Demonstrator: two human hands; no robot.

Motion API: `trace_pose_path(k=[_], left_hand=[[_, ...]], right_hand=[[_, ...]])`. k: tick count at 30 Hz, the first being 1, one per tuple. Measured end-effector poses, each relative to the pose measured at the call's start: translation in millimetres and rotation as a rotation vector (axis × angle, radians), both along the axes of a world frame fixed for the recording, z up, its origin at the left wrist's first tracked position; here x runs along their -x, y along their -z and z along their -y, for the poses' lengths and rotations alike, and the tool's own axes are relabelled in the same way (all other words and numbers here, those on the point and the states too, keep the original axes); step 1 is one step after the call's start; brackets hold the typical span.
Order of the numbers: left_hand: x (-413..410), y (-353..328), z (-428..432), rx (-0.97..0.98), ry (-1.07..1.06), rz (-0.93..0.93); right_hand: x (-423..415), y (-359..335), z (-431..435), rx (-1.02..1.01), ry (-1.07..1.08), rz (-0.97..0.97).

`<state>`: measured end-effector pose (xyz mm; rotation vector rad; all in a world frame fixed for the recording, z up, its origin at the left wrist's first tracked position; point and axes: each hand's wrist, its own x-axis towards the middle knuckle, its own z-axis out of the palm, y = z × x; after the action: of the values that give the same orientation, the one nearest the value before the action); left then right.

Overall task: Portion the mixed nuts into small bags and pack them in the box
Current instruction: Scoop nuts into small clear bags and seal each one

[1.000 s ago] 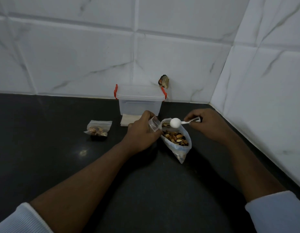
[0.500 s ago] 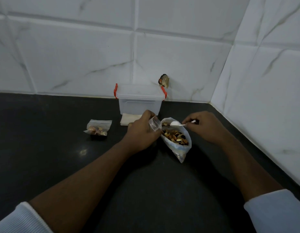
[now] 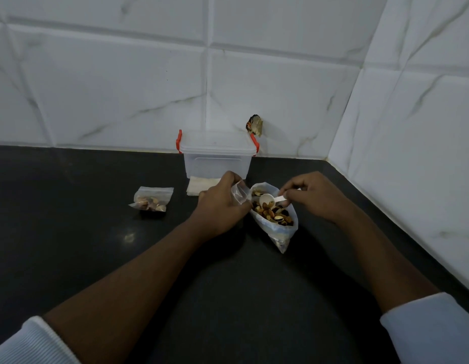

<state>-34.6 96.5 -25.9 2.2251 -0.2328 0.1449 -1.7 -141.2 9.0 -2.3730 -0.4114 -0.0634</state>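
Mixed nuts (image 3: 274,215) sit in a large clear bag (image 3: 284,232) lying open on the dark bench (image 3: 70,258), right of centre, mouth toward the tiled wall (image 3: 123,88).

Right grip (image 3: 314,197): pinching the handle of a white scoop (image 3: 267,199). The scoop bowl is inside the bag mouth, over the nuts, facing up; it looks empty.

Left grip (image 3: 220,206): clenched on a small clear bag (image 3: 240,194), held just left of the large bag's mouth. Cannot tell whether the two bags touch. Contents of the held bag not discernible.

Clear plastic box (image 3: 217,165) with red latches (image 3: 178,143) stands against the wall, behind both grips. Lid (image 3: 217,143) is on.

A flat white stack (image 3: 199,186) lies on the bench at the foot of the box, partly hidden by the left grip.

One filled small bag (image 3: 152,202), nuts visible inside, lies on the bench well left of the left grip, apart from the other items.

Small dark object (image 3: 255,125) on the wall just right of the box; identity unclear.

Pale sleeves (image 3: 31,342) show at the bottom corners.
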Motion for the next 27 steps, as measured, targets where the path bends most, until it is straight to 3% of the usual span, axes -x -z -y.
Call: trace_pose_path(k=[11, 17, 22, 27], left_hand=[[-1.1, 0.8, 0.0, 0.003, -0.008, -0.001], [-1.9, 2.3, -0.7, 0.010, 0.001, 0.004], [-2.7, 3.5, -1.0, 0.017, 0.002, 0.019], [-3.0, 6.4, -2.9, 0.044, 0.009, 0.070]], right_hand=[[-8.7, 9.9, 6.0, -0.643, 0.139, -0.482], [-3.8, 2.6, 5.1, -0.785, 0.012, -0.456], [9.4, -4.3, -9.1, -0.753, -0.135, -0.326], [18.5, -1.9, -22.0, -0.421, -0.220, -0.140]])
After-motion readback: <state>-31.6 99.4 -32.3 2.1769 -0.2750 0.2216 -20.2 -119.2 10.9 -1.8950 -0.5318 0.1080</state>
